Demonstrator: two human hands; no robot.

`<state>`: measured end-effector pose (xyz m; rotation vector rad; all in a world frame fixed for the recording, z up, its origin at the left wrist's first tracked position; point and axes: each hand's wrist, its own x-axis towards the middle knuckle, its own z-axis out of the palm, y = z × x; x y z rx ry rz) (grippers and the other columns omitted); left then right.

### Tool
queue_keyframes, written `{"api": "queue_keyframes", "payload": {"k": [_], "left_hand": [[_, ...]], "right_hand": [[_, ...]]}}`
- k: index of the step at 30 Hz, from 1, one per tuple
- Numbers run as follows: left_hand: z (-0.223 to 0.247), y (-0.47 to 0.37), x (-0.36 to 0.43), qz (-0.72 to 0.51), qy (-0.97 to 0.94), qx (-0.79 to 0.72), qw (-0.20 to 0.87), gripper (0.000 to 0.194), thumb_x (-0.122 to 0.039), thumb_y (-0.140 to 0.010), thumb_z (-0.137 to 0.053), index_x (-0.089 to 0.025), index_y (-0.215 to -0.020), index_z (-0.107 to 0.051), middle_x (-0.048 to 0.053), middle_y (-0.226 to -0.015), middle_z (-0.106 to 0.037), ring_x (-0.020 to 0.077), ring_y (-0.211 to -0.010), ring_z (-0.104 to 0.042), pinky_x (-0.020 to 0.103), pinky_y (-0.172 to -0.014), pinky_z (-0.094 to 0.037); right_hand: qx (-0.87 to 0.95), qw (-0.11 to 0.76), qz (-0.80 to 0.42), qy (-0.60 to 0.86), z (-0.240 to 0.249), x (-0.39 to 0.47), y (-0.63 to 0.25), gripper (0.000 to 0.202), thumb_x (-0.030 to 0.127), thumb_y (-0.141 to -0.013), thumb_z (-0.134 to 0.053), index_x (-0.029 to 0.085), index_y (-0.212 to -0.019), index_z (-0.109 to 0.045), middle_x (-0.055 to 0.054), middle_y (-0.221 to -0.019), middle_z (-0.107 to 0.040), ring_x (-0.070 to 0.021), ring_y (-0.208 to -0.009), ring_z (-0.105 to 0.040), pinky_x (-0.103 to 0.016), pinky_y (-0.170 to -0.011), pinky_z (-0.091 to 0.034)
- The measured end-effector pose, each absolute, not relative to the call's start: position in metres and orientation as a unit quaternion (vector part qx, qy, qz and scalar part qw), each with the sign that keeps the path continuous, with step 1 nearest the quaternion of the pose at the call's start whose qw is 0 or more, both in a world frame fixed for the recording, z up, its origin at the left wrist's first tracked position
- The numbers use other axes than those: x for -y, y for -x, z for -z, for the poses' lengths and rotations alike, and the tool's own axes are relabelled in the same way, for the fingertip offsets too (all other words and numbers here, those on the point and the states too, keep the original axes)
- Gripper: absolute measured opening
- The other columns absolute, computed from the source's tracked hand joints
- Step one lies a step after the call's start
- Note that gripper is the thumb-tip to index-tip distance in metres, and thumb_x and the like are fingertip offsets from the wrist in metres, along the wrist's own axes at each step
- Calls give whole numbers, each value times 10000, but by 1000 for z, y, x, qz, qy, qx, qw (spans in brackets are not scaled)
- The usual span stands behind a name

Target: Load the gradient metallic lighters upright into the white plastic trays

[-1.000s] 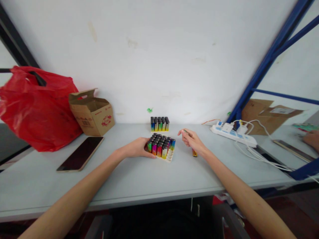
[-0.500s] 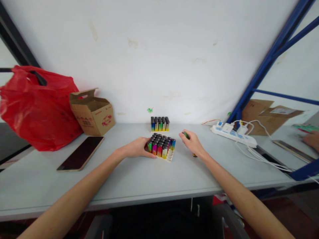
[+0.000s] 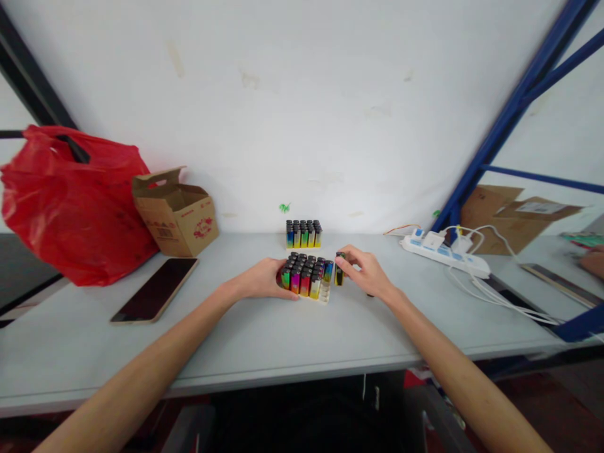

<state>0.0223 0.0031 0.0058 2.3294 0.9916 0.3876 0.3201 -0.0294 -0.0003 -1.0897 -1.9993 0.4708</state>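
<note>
My left hand (image 3: 265, 279) grips the left side of a white tray (image 3: 323, 297) that holds several upright lighters (image 3: 305, 280) with black tops and coloured bodies. Bare slots show at the tray's right front side. Just right of the tray, my right hand (image 3: 362, 269) pinches a dark, yellowish lighter (image 3: 338, 269), held upright. Another small object (image 3: 370, 295) lies partly hidden under my right wrist. Behind the tray, a second block of upright lighters (image 3: 303, 234) stands near the wall.
A phone (image 3: 155, 290), an open cardboard box (image 3: 175, 214) and a red plastic bag (image 3: 80, 204) are on the left. A white power strip (image 3: 444, 257) with cables lies at right, near a blue frame (image 3: 500, 119). Another person's hand (image 3: 593, 261) shows at the far right edge.
My right hand has moved slightly left toward the tray, and the lighter in it is now upright and more visible. My left hand stays on the tray.
</note>
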Motion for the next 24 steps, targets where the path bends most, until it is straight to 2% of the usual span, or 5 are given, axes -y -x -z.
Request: {"api": "queue_keyframes", "payload": {"k": [6,13,18,22,24], "left_hand": [[-3,-24,-4,-151,-876,-380,257,626,-624,-699,-803,-188,-1139,-706,33,-1000,-776,273,-888,-702,319,-735,-515],[-4,-24,-4,-138,-875,-386,259,649,-653,-683,-795,-212,-1146,-686,25,-1038,-778,272,-928,-711,305,-769,-514],[-5,-24,-3,-144,-869,-384,277,657,-636,-682,-802,-217,-1172,-677,26,-1075,-777,264,-940,-714,297,-776,-520],[-5,-24,-2,-146,-868,-388,274,669,-639,-677,-808,-220,-1179,-668,24,-1079,-772,259,-928,-714,298,-766,-521],[-5,-24,-3,-146,-868,-388,272,675,-642,-680,-807,-220,-1187,-663,25,-1082,-772,260,-931,-715,301,-772,-523]], "right_hand": [[813,354,-197,418,8,27,-316,390,610,-950,-576,228,-1004,-638,-17,-762,-738,-163,-604,-645,-286,-641,-498],[833,303,-233,399,6,24,-321,403,616,-973,-539,234,-991,-665,16,-652,-683,-146,-496,-577,-268,-569,-460],[849,295,-148,413,4,23,-323,433,617,-998,-494,227,-992,-683,0,-642,-661,-161,-541,-576,-273,-603,-423],[855,276,-144,414,8,21,-322,418,597,-1006,-500,226,-1018,-691,3,-622,-659,-163,-552,-579,-265,-604,-401],[854,265,-119,431,10,20,-320,404,586,-1002,-520,225,-961,-696,-1,-621,-660,-158,-550,-570,-259,-587,-364]]}}
